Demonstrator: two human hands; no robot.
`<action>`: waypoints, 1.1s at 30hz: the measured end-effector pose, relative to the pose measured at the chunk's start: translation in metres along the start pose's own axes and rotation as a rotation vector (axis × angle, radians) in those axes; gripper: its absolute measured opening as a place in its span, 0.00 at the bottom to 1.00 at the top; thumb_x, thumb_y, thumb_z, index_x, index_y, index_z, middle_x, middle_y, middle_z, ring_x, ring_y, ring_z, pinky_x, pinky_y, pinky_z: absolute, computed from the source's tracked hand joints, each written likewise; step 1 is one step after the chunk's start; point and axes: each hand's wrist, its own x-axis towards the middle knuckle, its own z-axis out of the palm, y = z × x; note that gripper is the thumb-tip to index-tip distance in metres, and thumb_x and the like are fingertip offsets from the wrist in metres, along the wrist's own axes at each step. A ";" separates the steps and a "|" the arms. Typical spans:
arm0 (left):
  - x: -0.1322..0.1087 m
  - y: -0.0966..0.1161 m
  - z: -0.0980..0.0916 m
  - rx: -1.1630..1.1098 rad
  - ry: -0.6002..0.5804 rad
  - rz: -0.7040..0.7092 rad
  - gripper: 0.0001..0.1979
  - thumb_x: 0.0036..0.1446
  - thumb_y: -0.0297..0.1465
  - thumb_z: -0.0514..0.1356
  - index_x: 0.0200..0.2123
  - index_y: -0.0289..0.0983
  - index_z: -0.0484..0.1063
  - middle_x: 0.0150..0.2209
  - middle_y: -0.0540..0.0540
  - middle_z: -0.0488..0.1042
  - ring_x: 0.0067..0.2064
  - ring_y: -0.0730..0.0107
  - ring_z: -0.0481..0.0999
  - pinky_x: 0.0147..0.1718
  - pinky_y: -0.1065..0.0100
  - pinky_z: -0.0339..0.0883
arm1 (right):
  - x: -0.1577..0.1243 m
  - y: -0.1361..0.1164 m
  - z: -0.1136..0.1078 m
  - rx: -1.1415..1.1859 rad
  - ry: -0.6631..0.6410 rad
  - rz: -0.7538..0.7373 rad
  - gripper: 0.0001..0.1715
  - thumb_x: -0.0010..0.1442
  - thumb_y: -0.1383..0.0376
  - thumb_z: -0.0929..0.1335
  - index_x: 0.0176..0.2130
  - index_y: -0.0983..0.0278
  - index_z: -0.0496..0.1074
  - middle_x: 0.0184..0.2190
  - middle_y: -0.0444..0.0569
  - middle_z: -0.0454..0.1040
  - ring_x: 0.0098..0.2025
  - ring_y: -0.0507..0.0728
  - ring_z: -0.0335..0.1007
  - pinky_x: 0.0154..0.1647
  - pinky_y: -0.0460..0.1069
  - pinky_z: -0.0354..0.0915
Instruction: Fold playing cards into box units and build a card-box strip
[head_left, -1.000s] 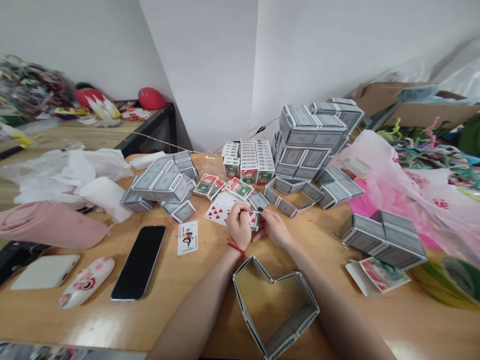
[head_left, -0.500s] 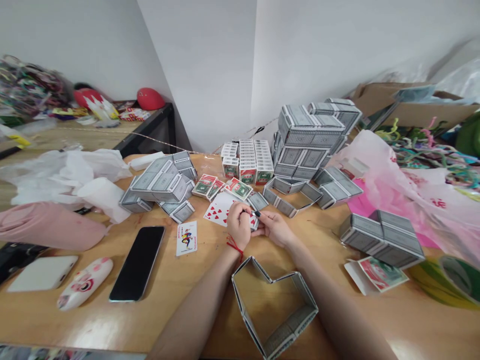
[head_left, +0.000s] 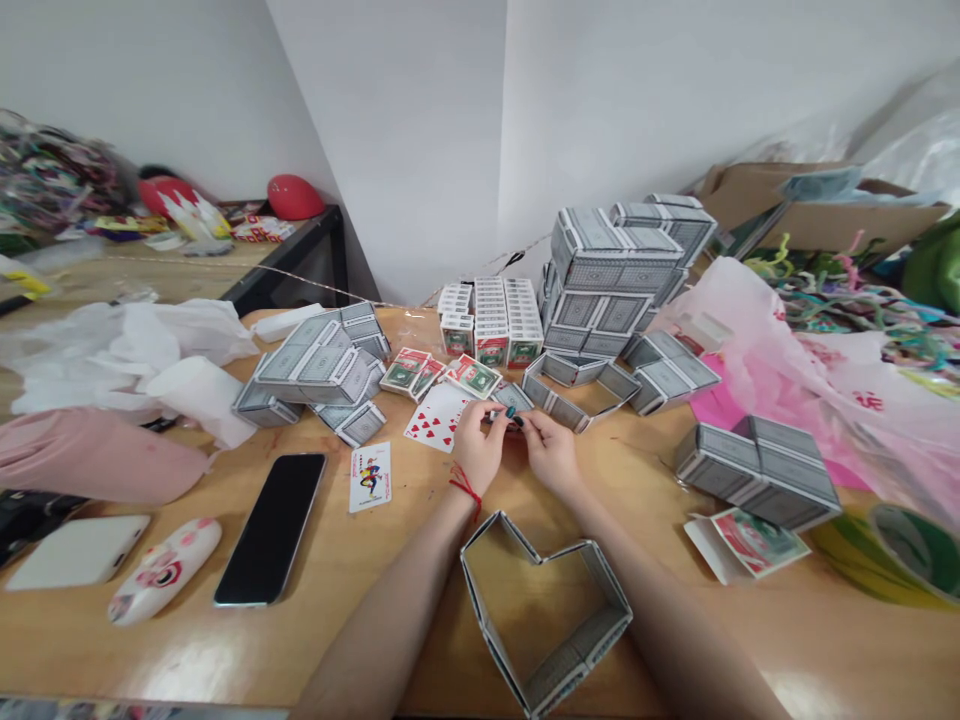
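L hand (head_left: 480, 440) nr R hand (head_left: 551, 450), both pinching.

On our table (head_left: 277, 650), we have the frame (head_left: 581, 660) between our forearms (head_left: 405, 590), the phone (head_left: 271, 530) and joker (head_left: 370, 478) to its left, the tape (head_left: 889, 555) far right, the tower (head_left: 619, 280) behind it.

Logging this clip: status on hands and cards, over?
Left hand and right hand close together, what they pinch mostly hidden. Hearts cards face-up beside left hand. Heart-shaped frame between forearms.
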 end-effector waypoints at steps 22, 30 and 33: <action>0.000 -0.004 0.001 0.028 0.003 -0.106 0.06 0.52 0.31 0.58 0.31 0.36 0.73 0.30 0.46 0.74 0.31 0.72 0.72 0.33 0.69 0.65 | 0.008 0.007 0.001 0.384 -0.093 0.232 0.17 0.53 0.53 0.65 0.34 0.63 0.73 0.34 0.51 0.75 0.33 0.57 0.73 0.37 0.53 0.71; -0.001 -0.008 0.001 0.052 -0.026 -0.009 0.06 0.53 0.28 0.56 0.32 0.37 0.73 0.33 0.46 0.75 0.36 0.69 0.73 0.37 0.66 0.67 | 0.005 0.009 0.002 0.268 -0.044 0.185 0.17 0.56 0.54 0.62 0.34 0.63 0.72 0.32 0.51 0.75 0.31 0.57 0.73 0.34 0.53 0.72; -0.001 -0.007 0.001 0.082 -0.023 0.026 0.07 0.53 0.26 0.55 0.32 0.37 0.73 0.32 0.46 0.75 0.36 0.69 0.73 0.38 0.66 0.67 | 0.004 0.007 0.002 0.247 -0.043 0.162 0.17 0.56 0.54 0.61 0.35 0.63 0.72 0.31 0.50 0.75 0.30 0.57 0.73 0.34 0.53 0.71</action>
